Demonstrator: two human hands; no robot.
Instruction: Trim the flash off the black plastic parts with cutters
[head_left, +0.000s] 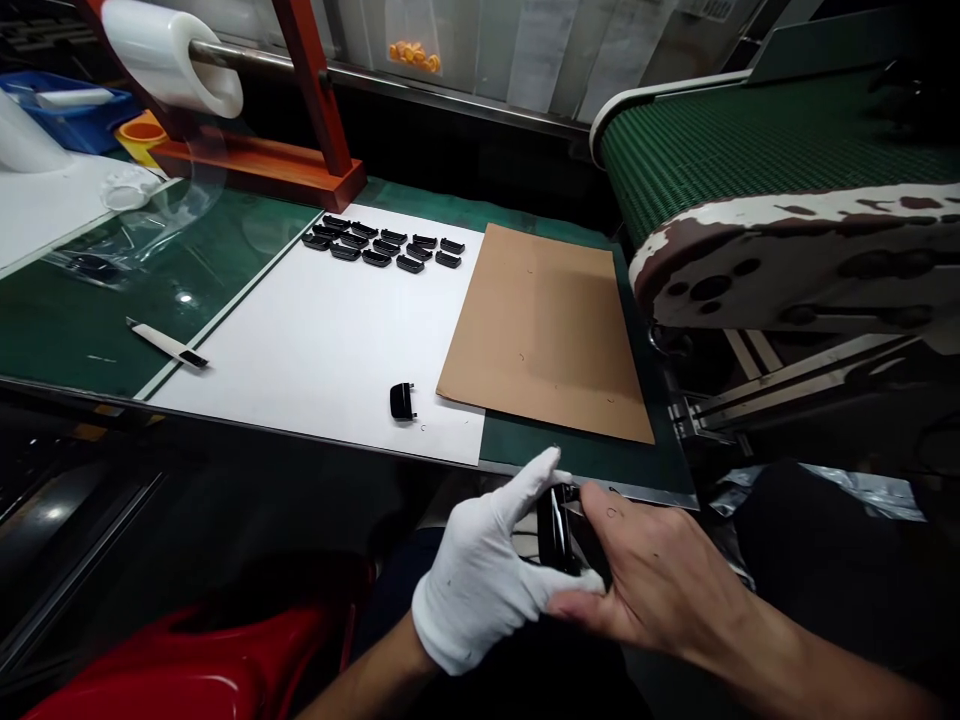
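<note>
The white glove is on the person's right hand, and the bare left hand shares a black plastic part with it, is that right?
Not quite: the head view shows the white glove on the left hand, and the right hand is the bare one. Both hands do hold the black plastic part.

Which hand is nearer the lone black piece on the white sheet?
Left: the gloved left hand is below-right of the piece; the bare right hand is farther right.

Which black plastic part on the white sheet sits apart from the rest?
The lone black plastic part near the front edge of the white sheet; the other black plastic parts lie grouped in rows at the sheet's far end.
</note>
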